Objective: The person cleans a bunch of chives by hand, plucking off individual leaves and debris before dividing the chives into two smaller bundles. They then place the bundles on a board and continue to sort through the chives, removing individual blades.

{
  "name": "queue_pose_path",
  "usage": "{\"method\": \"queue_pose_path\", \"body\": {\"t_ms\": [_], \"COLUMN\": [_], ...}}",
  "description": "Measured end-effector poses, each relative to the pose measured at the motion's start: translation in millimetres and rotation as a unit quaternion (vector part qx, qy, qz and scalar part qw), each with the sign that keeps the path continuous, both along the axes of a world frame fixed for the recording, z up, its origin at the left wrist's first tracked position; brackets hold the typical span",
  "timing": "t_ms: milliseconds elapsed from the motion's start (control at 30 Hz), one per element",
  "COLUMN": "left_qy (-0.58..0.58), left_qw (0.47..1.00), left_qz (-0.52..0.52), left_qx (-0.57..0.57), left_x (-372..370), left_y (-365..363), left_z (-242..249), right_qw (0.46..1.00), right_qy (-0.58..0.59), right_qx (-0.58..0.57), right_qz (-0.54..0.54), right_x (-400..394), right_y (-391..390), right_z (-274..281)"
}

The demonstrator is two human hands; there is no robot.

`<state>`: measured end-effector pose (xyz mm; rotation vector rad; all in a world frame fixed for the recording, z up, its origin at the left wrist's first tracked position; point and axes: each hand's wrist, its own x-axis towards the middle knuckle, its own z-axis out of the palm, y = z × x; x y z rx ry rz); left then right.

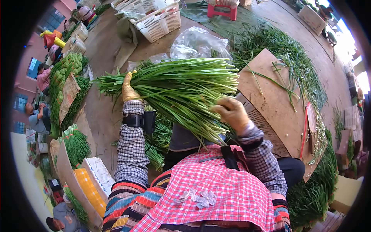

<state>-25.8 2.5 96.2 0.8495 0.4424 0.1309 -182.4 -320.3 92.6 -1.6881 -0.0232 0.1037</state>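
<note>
My left hand (129, 88), in a yellowish glove, is wrapped round a large bunch of garlic chives (185, 81) near its narrow left end. The long green leaves fan out to the right across my lap, with their paler cut ends at the right. Beside those ends is my right hand (232, 112), also gloved, with its fingers curled in toward the lower stalks. Whether a stalk is pinched in its fingertips is too blurred to make out. A wooden board (270, 89) with a few loose leaves lies just beyond my right hand.
Loose greens (286, 46) are heaped around the board, and a red-edged strip (305, 127) lies on it. Ahead are clear plastic bags (199, 42), a white crate (160, 25) and a red stool (222, 11). Stacked bundles (71, 81) stand left, near several other people.
</note>
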Motion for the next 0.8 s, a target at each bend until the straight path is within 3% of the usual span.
{"method": "queue_pose_path", "body": {"t_ms": [67,167,233,267,300,333,367,433,500,533,633,733,767,800], "left_qy": [0.019,-0.001,0.005,0.006,0.007,0.015,0.011,0.008,0.01,0.008,0.008,0.011,0.012,0.022], "left_qw": [1.0,0.999,0.999,0.999,0.999,0.999,0.999,0.999,0.999,0.999,1.0,1.0,1.0,0.999], "left_qz": [0.003,-0.021,-0.015,-0.011,-0.008,-0.007,-0.01,-0.011,-0.009,-0.01,-0.001,0.005,0.005,0.015], "left_qx": [-0.011,-0.035,-0.042,-0.044,-0.045,-0.048,-0.044,-0.033,-0.032,-0.033,-0.025,-0.023,-0.026,-0.017], "left_x": [-1.4,7.1,8.3,9.9,10.8,8.0,9.4,7.2,4.5,4.9,4.7,4.2,2.7,1.0], "left_y": [-2.9,8.0,10.7,13.1,12.6,9.0,8.0,11.2,10.0,8.2,7.0,9.9,8.0,6.0], "left_z": [1.8,-15.3,-19.9,-22.5,-24.2,-19.3,-19.5,-21.9,-21.2,-20.3,-19.0,-18.5,-17.3,-15.8], "right_qw": [0.996,0.993,0.979,0.93,0.843,0.74,0.779,0.946,0.975,0.98,0.974,0.974,0.925,0.82], "right_qy": [0.076,0.065,0.185,0.25,0.304,0.252,0.255,0.174,0.14,0.112,0.201,0.22,0.121,0.213], "right_qx": [0.048,0.079,-0.088,-0.264,-0.428,-0.605,-0.563,-0.269,-0.171,-0.161,0.095,-0.034,-0.361,-0.527], "right_qz": [-0.002,-0.065,-0.017,0.05,0.114,0.152,0.108,0.048,0.037,0.022,-0.038,-0.046,0.023,0.062], "right_x": [-19.5,-51.5,-65.7,-71.0,-76.1,-84.5,-87.8,-91.5,-76.5,-70.5,-60.0,-65.2,-70.0,-74.4], "right_y": [-27.8,-76.6,-109.3,-122.6,-129.8,-120.4,-107.6,-101.6,-72.4,-61.6,-35.5,-62.8,-80.8,-93.6], "right_z": [18.9,14.9,-9.2,-37.0,-57.1,-57.4,-46.7,-63.4,-59.2,-83.5,-96.0,-102.8,-104.2,-105.5]}}
